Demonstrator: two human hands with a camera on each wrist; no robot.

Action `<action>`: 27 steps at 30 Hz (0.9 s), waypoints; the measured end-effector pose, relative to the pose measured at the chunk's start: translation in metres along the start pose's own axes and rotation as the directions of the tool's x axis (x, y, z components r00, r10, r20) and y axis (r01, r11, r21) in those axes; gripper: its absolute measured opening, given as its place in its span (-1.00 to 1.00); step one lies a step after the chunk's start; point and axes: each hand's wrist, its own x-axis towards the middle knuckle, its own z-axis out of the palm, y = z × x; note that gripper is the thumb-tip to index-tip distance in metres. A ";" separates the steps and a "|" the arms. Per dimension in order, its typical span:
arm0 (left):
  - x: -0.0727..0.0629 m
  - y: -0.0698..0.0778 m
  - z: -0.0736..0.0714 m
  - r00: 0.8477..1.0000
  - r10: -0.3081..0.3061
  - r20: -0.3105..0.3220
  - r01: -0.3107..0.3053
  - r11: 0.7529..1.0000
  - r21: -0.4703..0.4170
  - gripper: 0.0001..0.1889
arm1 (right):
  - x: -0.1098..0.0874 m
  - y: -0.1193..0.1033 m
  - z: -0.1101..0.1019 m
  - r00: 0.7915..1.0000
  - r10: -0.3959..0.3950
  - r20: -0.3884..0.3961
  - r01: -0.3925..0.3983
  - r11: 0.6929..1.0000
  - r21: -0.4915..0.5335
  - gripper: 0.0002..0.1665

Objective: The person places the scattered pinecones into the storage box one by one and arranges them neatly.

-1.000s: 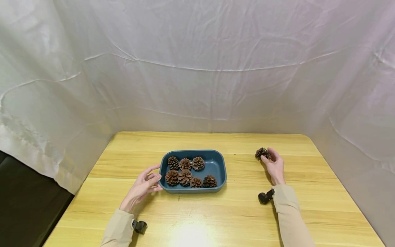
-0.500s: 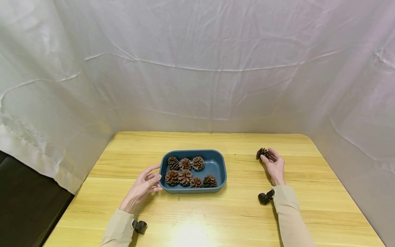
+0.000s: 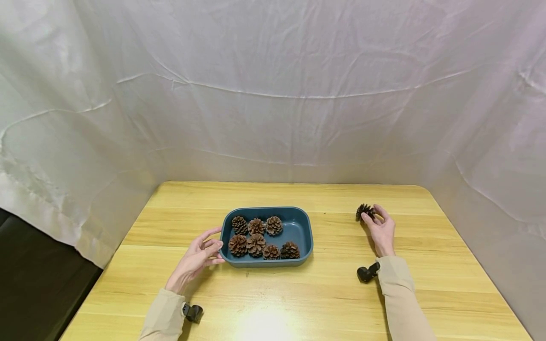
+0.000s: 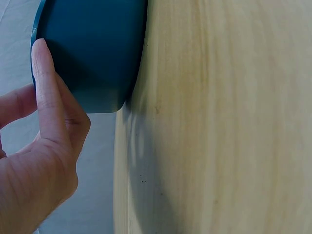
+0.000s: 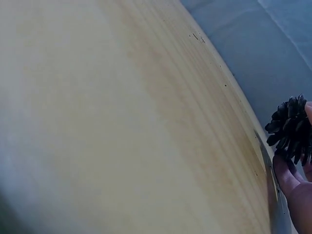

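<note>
In the head view a dark blue rectangular tray (image 3: 302,237) stands on the wooden table, with several brown pine cones in it, among them one pine cone (image 3: 274,225) at the back. My left hand (image 3: 199,255) holds the tray's left end, thumb at the rim. The left wrist view shows the thumb (image 4: 46,87) along the tray's wall (image 4: 97,53), other fingers partly hidden. Far to the right, my right hand (image 3: 381,232) pinches a darker pine cone (image 3: 364,212) between thumb and fingers. That pine cone (image 5: 290,126) sits at the right edge of the right wrist view, fingers beneath it.
The wooden table (image 3: 307,298) has rounded back corners. A pale cloth curtain (image 3: 294,118) hangs behind it and along the sides. At the lower left is a dark surface (image 3: 38,279). Small dark specks lie on the table right of the tray.
My right hand has shifted slightly to the right with the pine cone between its fingers. My left hand and the tray have stayed in place.
</note>
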 end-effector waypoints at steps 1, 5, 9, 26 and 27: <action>0.000 0.000 0.000 1.000 0.000 -0.001 0.000 1.000 0.000 -0.31 | 0.000 0.000 0.000 1.000 0.003 -0.006 -0.003 1.000 -0.001 -0.26; 0.000 0.000 0.000 1.000 -0.001 -0.004 0.001 1.000 0.003 -0.31 | 0.001 -0.001 0.002 0.999 0.015 -0.039 -0.014 1.000 0.016 -0.25; -0.001 0.000 0.000 1.000 -0.001 -0.005 0.001 1.000 0.008 -0.31 | 0.003 -0.001 0.002 0.997 0.014 -0.075 -0.011 0.999 0.040 -0.25; -0.001 0.001 0.000 1.000 -0.007 -0.009 0.007 1.000 0.008 -0.31 | 0.003 0.001 0.002 0.989 -0.019 -0.147 0.057 0.964 0.261 -0.46; -0.001 0.001 0.000 1.000 -0.007 -0.009 0.007 1.000 0.007 -0.31 | 0.003 0.001 0.002 0.989 -0.024 -0.147 0.062 0.962 0.265 -0.45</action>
